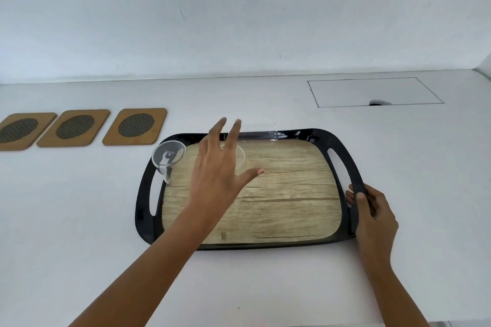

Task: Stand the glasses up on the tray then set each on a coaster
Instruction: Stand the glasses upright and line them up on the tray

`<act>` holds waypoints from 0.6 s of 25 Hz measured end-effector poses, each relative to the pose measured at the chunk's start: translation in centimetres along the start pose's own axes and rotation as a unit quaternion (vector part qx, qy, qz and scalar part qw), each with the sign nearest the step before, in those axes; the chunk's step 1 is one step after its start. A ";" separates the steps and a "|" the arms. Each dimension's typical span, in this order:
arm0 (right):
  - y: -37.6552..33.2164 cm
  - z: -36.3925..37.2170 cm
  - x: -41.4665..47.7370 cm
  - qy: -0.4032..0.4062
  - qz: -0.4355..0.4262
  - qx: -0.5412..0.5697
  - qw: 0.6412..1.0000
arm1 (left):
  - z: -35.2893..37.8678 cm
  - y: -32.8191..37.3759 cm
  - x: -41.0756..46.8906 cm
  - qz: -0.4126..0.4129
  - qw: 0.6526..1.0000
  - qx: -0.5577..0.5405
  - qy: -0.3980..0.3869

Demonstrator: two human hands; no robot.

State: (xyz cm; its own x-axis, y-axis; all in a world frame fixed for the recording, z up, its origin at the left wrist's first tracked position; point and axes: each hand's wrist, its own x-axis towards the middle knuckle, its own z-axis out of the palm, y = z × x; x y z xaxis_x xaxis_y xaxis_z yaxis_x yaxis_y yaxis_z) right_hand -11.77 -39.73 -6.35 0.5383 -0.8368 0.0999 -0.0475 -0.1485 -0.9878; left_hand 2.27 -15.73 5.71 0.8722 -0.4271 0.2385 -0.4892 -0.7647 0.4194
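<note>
Presently: left hand [218,167], fingers [220,127] spread and released, over a clear glass [236,159] lying at the tray's far edge. Right hand [372,210], fingers clenched round the tray's right handle. Tray [265,220], black rim, wood-print floor. Second glass [168,158] tipped at its far-left corner; third glass [261,134] lying along the far rim. Three coasters [135,126] near the surface's far-left edge.

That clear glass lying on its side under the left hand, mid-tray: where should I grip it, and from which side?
Judging by its pose, take the glass around the middle of its side wall, coming from above, thumb on the near side and fingers on the far side. It lies on the tray, so its wall faces up. The left hand hovers open over it. The right hand holds the tray's handle.
</note>
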 end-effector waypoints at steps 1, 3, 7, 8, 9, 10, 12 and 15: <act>0.0 0.0 0.0 0.002 0.000 0.000 1.000 | 0.0 0.7 0.2 0.023 0.999 -0.018 0.028; 0.0 0.0 0.0 0.004 0.000 0.001 1.000 | 0.1 2.3 0.9 0.059 0.994 -0.061 0.074; 0.0 0.0 0.0 0.000 0.006 0.003 1.000 | 0.3 3.9 5.3 0.026 0.995 -0.090 0.039; 0.0 0.0 -0.1 0.000 0.006 0.005 1.000 | 0.2 3.6 7.1 -0.013 0.995 -0.096 -0.017; 0.0 0.0 -0.1 -0.001 0.007 0.006 1.000 | -0.1 3.1 9.0 -0.055 0.989 -0.102 -0.090; 0.0 0.0 -0.1 -0.001 0.007 0.005 1.000 | -0.4 2.6 10.9 -0.085 0.978 -0.101 -0.164; 0.0 -0.1 -0.1 -0.001 0.008 0.001 1.000 | -0.5 1.3 13.9 -0.097 0.956 -0.054 -0.272; 0.0 -0.1 -0.1 -0.001 0.009 0.002 1.000 | 0.7 -0.4 15.9 -0.071 0.936 0.063 -0.340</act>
State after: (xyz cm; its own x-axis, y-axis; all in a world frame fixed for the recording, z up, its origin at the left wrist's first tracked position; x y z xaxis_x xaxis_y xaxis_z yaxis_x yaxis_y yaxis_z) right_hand -11.88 -39.71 -6.37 0.5390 -0.8384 0.0809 -0.0544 -0.1305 -0.9899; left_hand 16.35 -22.55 8.76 0.7505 -0.4917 -0.4416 -0.4006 -0.8699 0.2878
